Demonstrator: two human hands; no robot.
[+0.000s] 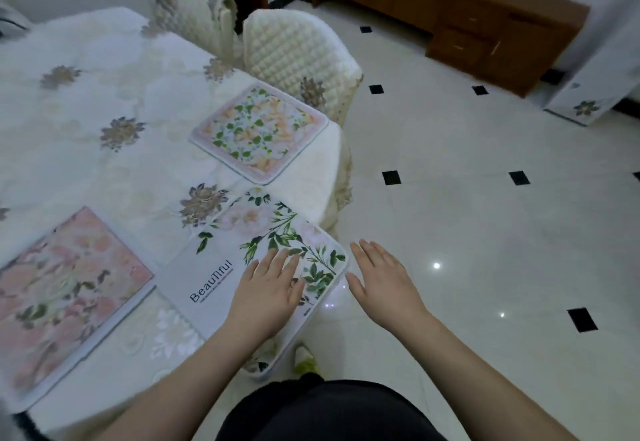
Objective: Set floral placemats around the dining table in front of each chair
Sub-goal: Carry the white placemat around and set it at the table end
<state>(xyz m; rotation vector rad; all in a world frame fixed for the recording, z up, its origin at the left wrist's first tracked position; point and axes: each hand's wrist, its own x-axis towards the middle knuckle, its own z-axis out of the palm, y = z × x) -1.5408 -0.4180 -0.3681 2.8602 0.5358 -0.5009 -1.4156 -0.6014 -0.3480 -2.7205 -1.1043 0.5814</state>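
Nearest: person's dark clothing at bottom edge, both bare forearms reaching forward. Left hand (268, 293) flat, fingers straight, palm down resting on the white placemat (221, 267) with green leaves and "Beautiful" print; nothing gripped. This mat sits at the table's near right corner, its right edge overhanging the table edge. Right hand (382, 278) released, fingers straight and together, off the table over the floor just beside the mat's right edge; contact with the mat cannot be told. Pink floral placemat (65, 288) lies flat to the left, just beside the white one. Further up, a third placemat (258, 132) with orange and green flowers lies in front of a quilted cream chair (298, 56). Second chair (188, 0) behind. White flowered tablecloth (104, 94) covers the table. Tiled floor (485, 215), wooden cabinet (485, 18) far right.
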